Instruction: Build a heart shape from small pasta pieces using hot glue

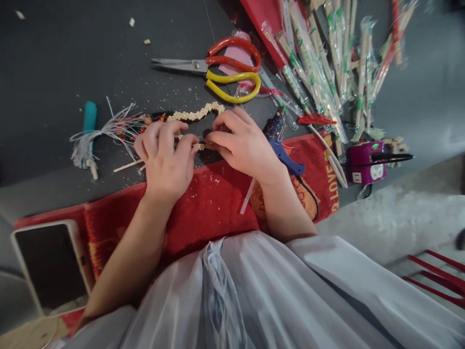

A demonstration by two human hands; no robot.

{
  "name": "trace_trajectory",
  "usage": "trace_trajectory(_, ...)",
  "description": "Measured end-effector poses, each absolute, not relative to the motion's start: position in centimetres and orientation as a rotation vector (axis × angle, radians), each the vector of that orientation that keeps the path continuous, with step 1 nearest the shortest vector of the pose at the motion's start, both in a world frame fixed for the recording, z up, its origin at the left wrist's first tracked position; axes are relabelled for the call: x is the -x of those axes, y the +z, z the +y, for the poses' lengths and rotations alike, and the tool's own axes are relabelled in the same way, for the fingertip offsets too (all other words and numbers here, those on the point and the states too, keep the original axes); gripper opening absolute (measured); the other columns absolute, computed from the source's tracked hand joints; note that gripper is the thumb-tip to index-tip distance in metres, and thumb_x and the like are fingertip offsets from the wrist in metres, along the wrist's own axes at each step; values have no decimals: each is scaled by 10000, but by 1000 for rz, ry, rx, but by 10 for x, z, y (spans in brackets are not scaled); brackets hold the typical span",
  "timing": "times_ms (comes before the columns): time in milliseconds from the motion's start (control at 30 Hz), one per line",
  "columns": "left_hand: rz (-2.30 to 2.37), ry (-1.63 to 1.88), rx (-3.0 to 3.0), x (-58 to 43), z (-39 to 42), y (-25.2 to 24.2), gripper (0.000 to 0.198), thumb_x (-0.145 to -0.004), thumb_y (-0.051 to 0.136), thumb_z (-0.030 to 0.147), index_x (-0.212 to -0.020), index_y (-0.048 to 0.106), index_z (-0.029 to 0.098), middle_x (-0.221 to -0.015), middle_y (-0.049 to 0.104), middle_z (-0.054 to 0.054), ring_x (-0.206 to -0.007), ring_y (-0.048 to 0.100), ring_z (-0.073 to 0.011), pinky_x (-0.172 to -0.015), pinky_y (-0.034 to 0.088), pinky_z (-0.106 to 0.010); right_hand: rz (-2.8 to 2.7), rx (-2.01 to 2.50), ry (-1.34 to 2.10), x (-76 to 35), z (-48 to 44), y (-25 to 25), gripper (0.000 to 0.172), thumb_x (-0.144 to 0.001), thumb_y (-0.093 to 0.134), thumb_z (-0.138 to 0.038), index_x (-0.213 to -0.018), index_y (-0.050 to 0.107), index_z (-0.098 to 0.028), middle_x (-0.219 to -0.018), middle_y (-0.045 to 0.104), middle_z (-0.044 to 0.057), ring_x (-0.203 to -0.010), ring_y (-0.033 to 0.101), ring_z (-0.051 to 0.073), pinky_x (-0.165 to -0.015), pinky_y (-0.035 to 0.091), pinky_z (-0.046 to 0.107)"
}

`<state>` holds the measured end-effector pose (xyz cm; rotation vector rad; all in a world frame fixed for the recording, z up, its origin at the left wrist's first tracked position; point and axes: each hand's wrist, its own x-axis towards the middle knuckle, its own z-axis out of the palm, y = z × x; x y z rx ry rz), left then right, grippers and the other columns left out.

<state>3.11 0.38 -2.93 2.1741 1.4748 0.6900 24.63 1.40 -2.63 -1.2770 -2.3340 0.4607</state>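
A pale beaded strand [196, 115] arcs over the dark table between my two hands. My left hand [165, 155] is closed, pinching the strand's near end by the thumb and forefinger. Facing it, my right hand [240, 140] also pinches at this strand, fingertips together beside the left ones. The strand's far side curves up to my right fingers. Behind my left hand lie white cords [105, 131] spread in a frayed bunch, with red and green bits partly hidden. A blue glue gun [285, 150] rests just right of my right wrist.
Scissors [218, 68] with red and yellow handles lie beyond my hands. Wrapped chopsticks [308, 58] fill the far right, near a purple power adapter [366, 162]. A red towel [214, 208] covers the near edge; a tablet [53, 266] lies at left. A teal stick [89, 118] is by the cords.
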Motion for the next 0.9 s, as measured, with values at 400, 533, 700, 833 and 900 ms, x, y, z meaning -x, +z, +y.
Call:
trace_trajectory(400,1471,651,-2127,-32,3,-29,301,-1025,466,507,-1131,709,365,-1434,650,-77,-1462,440,-401,-1238,195,-682,-2334,1329,519,-245,13,-22,310,-1035,442,-201,-1007,745,-260,-1118,602,70,-1114,527,261,-996,476,505)
trace_trajectory(533,1472,669,-2142,-32,3,-30,284,-1033,467,486,-1135,701,364,-1429,657,-75,-1458,445,-394,-1239,194,-691,-2331,1321,488,-245,13,-21,285,-1028,460,-189,-973,733,-251,-1096,600,64,-1090,539,246,-970,486,479)
trace_trajectory(700,1497,621,-2187,-32,3,-25,254,-1029,478,442,-1109,704,359,-1423,656,-82,-1416,489,-411,-1201,255,-712,-2326,1329,496,-245,13,-23,243,-1020,483,-176,-962,711,-237,-1110,601,76,-1087,540,254,-970,475,483)
trace_trajectory(833,1489,632,-2265,-31,3,-26,237,-1017,496,407,-1121,701,349,-1421,654,-85,-1386,514,-410,-1175,317,-704,-2314,1313,532,-246,13,-25,234,-1022,483,-183,-982,707,-238,-1120,599,75,-1104,530,257,-985,462,493)
trace_trajectory(900,1481,643,-2292,-30,2,-27,235,-1004,508,395,-1135,699,350,-1419,652,-89,-1380,519,-414,-1160,341,-704,-2311,1308,539,-246,13,-25,243,-1026,475,-185,-994,710,-239,-1120,598,76,-1108,528,259,-987,459,496)
